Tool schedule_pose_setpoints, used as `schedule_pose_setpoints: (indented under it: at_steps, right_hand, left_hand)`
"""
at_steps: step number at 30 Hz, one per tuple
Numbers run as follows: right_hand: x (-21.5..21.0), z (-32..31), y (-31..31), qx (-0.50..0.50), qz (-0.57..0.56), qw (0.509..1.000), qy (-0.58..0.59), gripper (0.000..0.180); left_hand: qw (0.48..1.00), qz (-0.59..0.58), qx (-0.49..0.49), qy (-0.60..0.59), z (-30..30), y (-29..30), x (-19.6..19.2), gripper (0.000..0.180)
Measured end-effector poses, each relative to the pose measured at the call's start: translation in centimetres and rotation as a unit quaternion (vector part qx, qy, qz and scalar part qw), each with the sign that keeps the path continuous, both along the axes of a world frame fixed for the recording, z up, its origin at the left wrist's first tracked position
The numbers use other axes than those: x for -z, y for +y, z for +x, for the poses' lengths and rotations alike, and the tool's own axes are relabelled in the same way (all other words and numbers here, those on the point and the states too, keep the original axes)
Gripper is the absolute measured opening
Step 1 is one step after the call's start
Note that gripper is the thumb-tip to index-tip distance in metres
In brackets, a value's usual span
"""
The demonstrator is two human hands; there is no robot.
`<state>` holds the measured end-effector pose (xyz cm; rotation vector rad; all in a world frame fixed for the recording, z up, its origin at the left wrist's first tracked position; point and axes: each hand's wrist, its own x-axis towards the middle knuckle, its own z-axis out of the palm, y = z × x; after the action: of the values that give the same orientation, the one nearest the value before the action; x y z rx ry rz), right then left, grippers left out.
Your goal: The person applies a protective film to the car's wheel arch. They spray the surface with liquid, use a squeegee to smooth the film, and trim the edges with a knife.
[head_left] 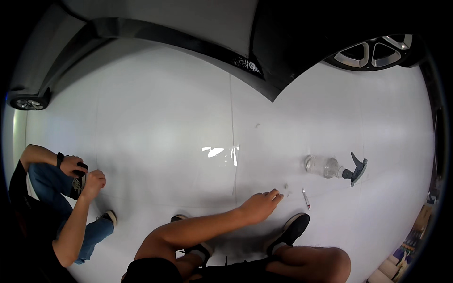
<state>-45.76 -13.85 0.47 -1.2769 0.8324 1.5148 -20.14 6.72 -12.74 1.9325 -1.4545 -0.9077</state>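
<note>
The left hand [259, 206] rests fingers-spread on the glossy white floor [165, 141] — apparently smoothing clear film; next, reach the small silver blade [306, 199]. Right hand unseen.

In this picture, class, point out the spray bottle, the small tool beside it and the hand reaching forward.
spray bottle [325, 167]: head view, on its clear body.
small tool [306, 199]: head view, on its thin shaft.
left hand [260, 205]: head view, on the back of the hand.

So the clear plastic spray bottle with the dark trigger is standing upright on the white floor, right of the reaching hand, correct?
Not quite. The clear plastic spray bottle with the dark trigger is lying on its side, not upright. The rest holds: it rests on the white floor, to the right of the reaching hand, as the head view shows.
</note>
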Motion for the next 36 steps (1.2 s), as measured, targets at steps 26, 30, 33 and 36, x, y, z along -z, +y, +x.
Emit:
schedule_pose_setpoints:
  at_steps: [26,30,33,36]
  right_hand:
    - [-0.8,1.0,0.9,0.012,0.012,1.000,-0.012,0.047]
    - [-1.2,1.5,0.9,0.007,0.010,1.000,-0.014,0.047]
    - [-1.4,1.9,0.8,-0.002,0.010,1.000,-0.014,0.048]
    - [-1.6,2.3,0.6,-0.012,0.008,1.000,-0.009,0.048]
  left_hand:
    - [1.000,0.012,-0.017,-0.012,-0.5,1.2,1.0,0.046]
    - [1.000,-0.001,-0.002,-0.003,-0.4,1.3,1.0,0.046]
    - [1.000,-0.006,-0.011,-0.008,0.0,1.5,0.4,0.046]
    - [1.000,0.004,-0.021,-0.012,0.6,1.8,-0.3,0.045]
